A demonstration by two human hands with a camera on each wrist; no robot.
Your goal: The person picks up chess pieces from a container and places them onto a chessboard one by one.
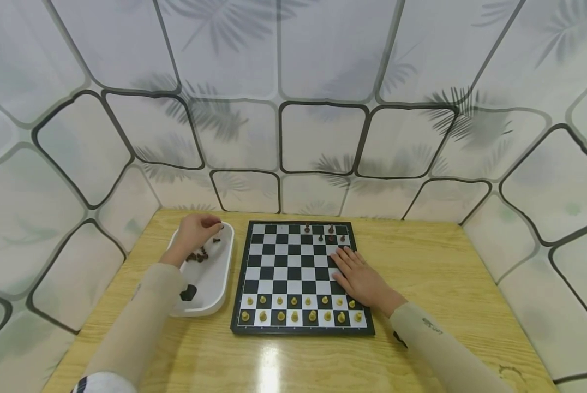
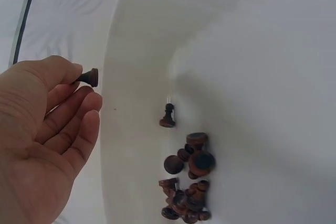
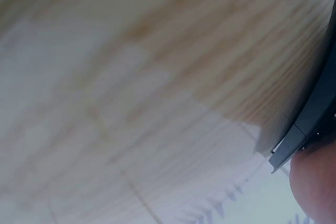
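My left hand (image 1: 195,236) is above the far end of a white tray (image 1: 206,312), left of the board. Between thumb and fingers it pinches a dark brown chess piece (image 2: 91,77); the round base shows, while the fingers hide the top. Inside the tray lie a single dark pawn (image 2: 168,116) and a heap of brown chess pieces (image 2: 186,200). With fingers stretched out, my right hand (image 1: 359,279) rests on the right side of the chessboard (image 1: 303,331). Several dark pieces (image 1: 331,229) stand at the board's far right.
Yellow chess pieces (image 1: 294,316) fill the two near rows of the board. A black object (image 1: 188,293) lies at the tray's near end. The wooden table (image 1: 436,262) ends at a patterned backdrop (image 1: 318,136) behind and on both sides.
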